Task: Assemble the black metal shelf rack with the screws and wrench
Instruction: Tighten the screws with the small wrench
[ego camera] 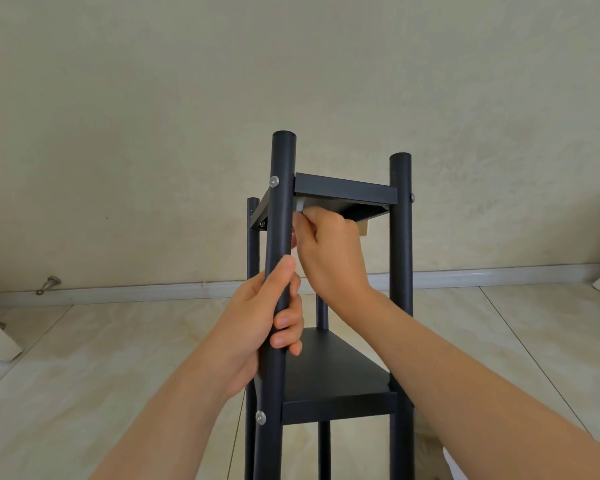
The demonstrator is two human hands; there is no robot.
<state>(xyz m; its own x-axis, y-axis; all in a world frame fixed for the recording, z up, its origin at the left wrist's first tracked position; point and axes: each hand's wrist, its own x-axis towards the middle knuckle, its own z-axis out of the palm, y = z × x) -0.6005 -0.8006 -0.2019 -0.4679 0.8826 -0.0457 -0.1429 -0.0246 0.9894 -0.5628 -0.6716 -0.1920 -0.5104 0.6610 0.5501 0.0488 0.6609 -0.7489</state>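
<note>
I have the black shelf rack (400, 237) standing upright on the tiled floor (118, 358) right in front of me. My left hand (257, 320) is clenched around the near-left post (280, 216), and my right hand (329, 247) is tucked under the top shelf (343, 190), fingers pinching a flat silvery wrench (299, 206) at the inside corner. My worry is the wrench slipping off whatever it bites, which I cannot see behind the post; a thin stamped tool has little purchase, and a slip could round the fastener or scrape my knuckles on the shelf lip. If I let the post twist, the screw (274, 181) may just spin with it or bind crooked. The posts are smooth round tubes, matt black, with capped tops; the shelves are flat sheet with folded edges; the screw heads are bright and domed, with what looks like a socket recess
</note>
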